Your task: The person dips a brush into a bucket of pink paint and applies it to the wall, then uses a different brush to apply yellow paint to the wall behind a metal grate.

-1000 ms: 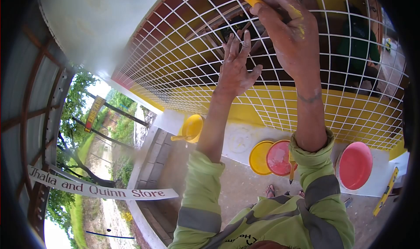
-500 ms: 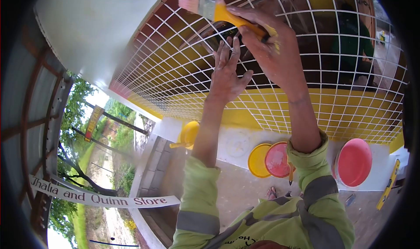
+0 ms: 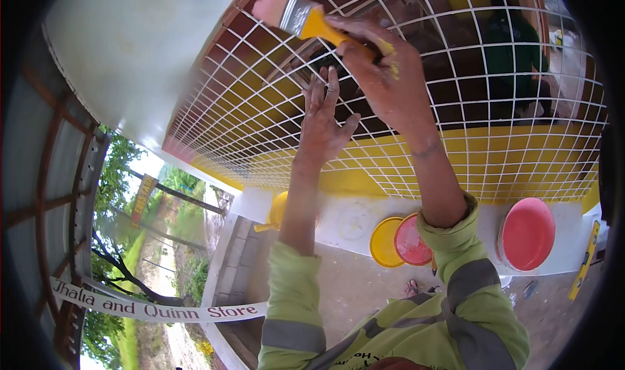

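Observation:
My right hand (image 3: 389, 77) grips the yellow handle of a wide paintbrush (image 3: 316, 24), its pink bristles up near the top edge of the white wire grille (image 3: 456, 77). Yellow paint marks the back of this hand. Lower and to the left, my left hand (image 3: 322, 119) lies against the grille with its fingers apart, holding nothing. Dark red and yellow surfaces show behind the wires.
Below the grille, a white ledge (image 3: 345, 220) bears a pink paint bucket (image 3: 527, 234), a yellow lid (image 3: 387, 242), a pink-stained lid (image 3: 411, 240) and a yellow container (image 3: 278, 210). A yellow level (image 3: 584, 259) leans at right. Someone in green (image 3: 511, 57) is behind the grille.
The right hand and brush have moved left and slightly down in view. My left hand also appears further left and a little lower. The whole view has shifted slightly.

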Available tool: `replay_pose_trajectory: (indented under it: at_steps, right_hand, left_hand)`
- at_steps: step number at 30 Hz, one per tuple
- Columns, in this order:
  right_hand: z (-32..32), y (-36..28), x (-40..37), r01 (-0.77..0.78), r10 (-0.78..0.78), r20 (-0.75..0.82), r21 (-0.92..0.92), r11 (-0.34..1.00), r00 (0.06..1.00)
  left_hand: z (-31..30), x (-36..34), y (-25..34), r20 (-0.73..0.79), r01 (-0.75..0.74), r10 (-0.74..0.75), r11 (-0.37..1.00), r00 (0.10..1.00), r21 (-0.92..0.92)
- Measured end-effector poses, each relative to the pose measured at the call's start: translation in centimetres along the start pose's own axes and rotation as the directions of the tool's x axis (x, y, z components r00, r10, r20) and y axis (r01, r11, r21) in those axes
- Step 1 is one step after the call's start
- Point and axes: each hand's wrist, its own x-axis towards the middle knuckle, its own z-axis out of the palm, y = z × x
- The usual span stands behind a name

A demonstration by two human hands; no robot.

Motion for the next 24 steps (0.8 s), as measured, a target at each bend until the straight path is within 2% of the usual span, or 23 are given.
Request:
replay_pose_trajectory:
  at_steps: [2,6,9,13,14,15,17,18,20,21,23,24]
  right_hand:
    - [1.0,-0.3,0.9,-0.06,0.062,0.038,-0.043,0.997,0.997]
    - [0.3,-0.5,2.7,0.057,-0.061,-0.121,-0.034,0.998,0.991]
    - [0.1,-0.1,0.7,0.169,-0.129,-0.318,0.101,0.98,0.939]
    - [0.7,-0.4,-2.3,0.146,-0.096,-0.396,0.097,0.985,0.913]
    - [1.2,-0.4,-2.4,0.063,-0.009,-0.371,0.135,0.989,0.929]
    - [1.8,-0.1,-2.1,0.099,-0.076,-0.332,0.052,0.994,0.94]
    - [2.8,0.5,-1.4,0.184,-0.207,-0.234,-0.116,0.976,0.95]
    - [3.3,0.1,-1.5,0.155,-0.17,-0.152,-0.104,0.982,0.974]
    - [3.5,-1.0,-2.3,0.093,-0.093,0.013,-0.103,0.99,0.996]
    - [2.8,-1.3,-2.5,0.062,-0.055,0.061,-0.131,0.989,0.997]
    - [1.4,-1.8,-2.5,0.005,0.025,0.16,-0.187,0.982,0.987]
    - [0.4,-1.8,-1.7,0.007,0.016,0.122,-0.187,0.982,0.992]
  left_hand:
    - [-0.2,0.2,0.1,0.007,0.006,-0.006,1.0,1.0,-0.006]
    - [-0.2,0.1,0.5,-0.009,0.019,-0.019,1.0,1.0,-0.009]
    - [-0.1,0.0,0.5,-0.022,0.021,-0.022,0.999,0.999,-0.047]
    - [0.0,0.1,0.3,-0.018,0.011,-0.012,0.999,1.0,-0.04]
    - [-0.1,0.1,0.3,-0.014,0.005,-0.005,0.999,1.0,-0.036]
    - [-0.1,0.1,0.3,-0.011,-0.002,0.002,0.999,1.0,-0.034]
    - [0.8,-0.1,-1.1,0.115,0.17,-0.134,0.9,0.984,-0.401]
    - [1.5,-0.2,-1.9,0.196,0.258,-0.176,0.79,0.965,-0.557]
    - [1.3,0.0,-1.9,0.259,0.281,-0.155,0.77,0.953,-0.573]
    - [0.7,-0.2,-1.7,0.234,0.203,-0.106,0.872,0.966,-0.445]
    - [-0.1,-0.3,-0.9,0.146,0.082,-0.055,0.978,0.988,-0.19]
    - [-0.2,-0.2,-0.4,0.078,0.055,-0.049,0.996,0.996,-0.073]
